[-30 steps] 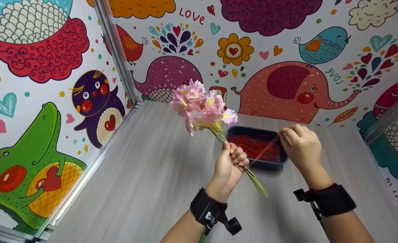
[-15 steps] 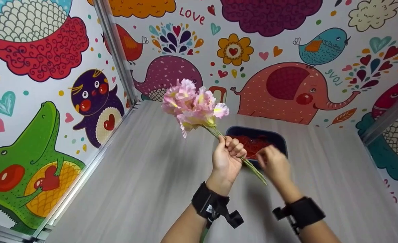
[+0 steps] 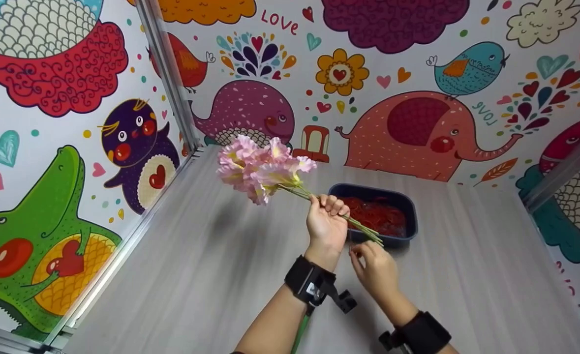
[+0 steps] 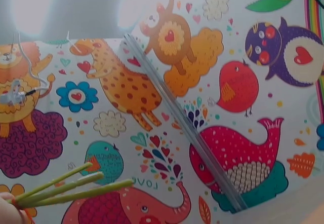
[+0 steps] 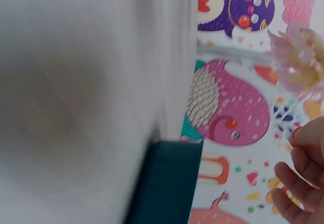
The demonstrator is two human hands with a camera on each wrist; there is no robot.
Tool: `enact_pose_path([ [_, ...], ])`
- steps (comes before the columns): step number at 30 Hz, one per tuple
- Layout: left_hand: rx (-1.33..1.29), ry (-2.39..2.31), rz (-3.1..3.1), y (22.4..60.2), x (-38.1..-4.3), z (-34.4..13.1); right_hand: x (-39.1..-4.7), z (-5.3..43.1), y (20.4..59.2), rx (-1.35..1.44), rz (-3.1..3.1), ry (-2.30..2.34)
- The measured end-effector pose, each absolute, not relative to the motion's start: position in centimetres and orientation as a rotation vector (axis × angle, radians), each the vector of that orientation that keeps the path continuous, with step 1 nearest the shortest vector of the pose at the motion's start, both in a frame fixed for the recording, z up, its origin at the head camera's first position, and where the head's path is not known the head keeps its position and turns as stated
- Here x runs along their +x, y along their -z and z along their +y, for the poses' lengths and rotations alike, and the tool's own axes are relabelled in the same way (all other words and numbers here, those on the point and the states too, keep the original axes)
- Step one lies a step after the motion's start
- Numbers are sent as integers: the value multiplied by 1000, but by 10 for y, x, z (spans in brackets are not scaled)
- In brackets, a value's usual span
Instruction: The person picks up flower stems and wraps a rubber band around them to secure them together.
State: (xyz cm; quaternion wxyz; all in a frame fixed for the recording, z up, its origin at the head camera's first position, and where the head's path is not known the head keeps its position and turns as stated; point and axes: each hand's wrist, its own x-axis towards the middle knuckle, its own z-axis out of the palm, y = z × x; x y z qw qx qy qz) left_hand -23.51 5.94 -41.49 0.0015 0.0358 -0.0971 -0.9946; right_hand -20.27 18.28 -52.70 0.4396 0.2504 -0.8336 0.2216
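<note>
Right hand (image 3: 378, 271) leftward, beside stems (image 3: 363, 230)

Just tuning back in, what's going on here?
A person's left hand grips a bunch of pink flowers by the stems. The right hand, close to the stem ends, appears to pinch a thin red band. Beyond the hands, a dark blue tub of red strands sits on the table.

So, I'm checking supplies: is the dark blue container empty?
Not empty: in the head view, the container holds red strands, lying below its rim.
</note>
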Motion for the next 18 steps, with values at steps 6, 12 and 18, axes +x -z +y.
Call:
enact_pose_path([
  [6,140,3050,-411,425,-244,63,-184,173,507,728,-1921,-455],
  [12,89,3003,-533,433,-245,68,-180,170,479,787,-1799,-416],
  [18,-7,2957,-640,436,-242,76,-186,173,446,861,-1711,-384],
])
